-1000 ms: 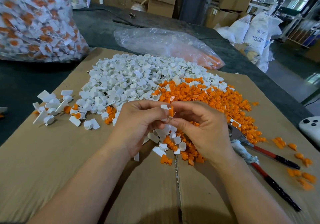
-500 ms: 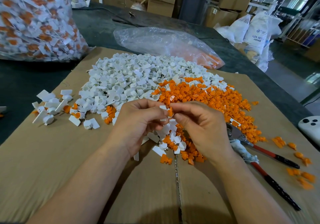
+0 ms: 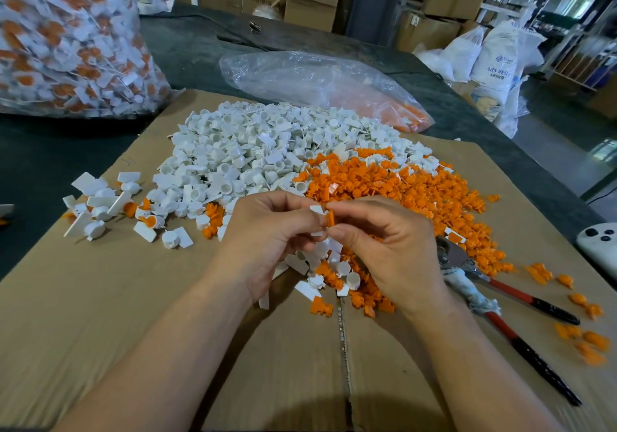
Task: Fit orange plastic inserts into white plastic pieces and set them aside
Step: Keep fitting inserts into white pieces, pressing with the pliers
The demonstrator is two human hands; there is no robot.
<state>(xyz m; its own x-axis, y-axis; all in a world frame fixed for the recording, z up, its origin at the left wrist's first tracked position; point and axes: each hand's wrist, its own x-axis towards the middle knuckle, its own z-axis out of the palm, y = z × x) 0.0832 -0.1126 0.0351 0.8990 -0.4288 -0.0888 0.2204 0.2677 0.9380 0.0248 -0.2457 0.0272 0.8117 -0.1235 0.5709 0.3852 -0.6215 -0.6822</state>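
Left grip (image 3: 267,234): fingers curled, thumb and forefinger pinching one white piece (image 3: 317,210), a flat corner showing above my fingertips. Right grip (image 3: 390,251): thumb and forefinger closed on one orange insert (image 3: 330,218), other fingers loosely curled, nothing else in them as far as I can see. Both are held over the near edge of the piles, above the cardboard (image 3: 100,314). Key relation: the insert sits just right of the white piece, touching it, long axis roughly upright in view. Can't tell if it's seated in the socket or only at the mouth, since fingertips hide the joint. My read: mid-fit, so the next push goes from right grip toward left, along the socket axis, left one bracing. Risk: cocked entry, small part slips out. Set-aside spot looks like the finished group (image 3: 100,204) at the left on the cardboard, so the left grip is nearer for the drop. Stock: white pile (image 3: 253,151) ahead-left, orange pile (image 3: 400,184) ahead-right, merging in the middle; lots left, so the task is far from done. Cutters (image 3: 527,298) lie just right of my right wrist, handles toward me. Stray orange bits (image 3: 584,338) lie past them. Containers: clear bag (image 3: 317,81) beyond the piles on the dark worktop (image 3: 50,151), mostly slack, orange inserts in its right end. Big bag (image 3: 66,37) far left, packed with white-and-orange pieces, assembled ones by the look.
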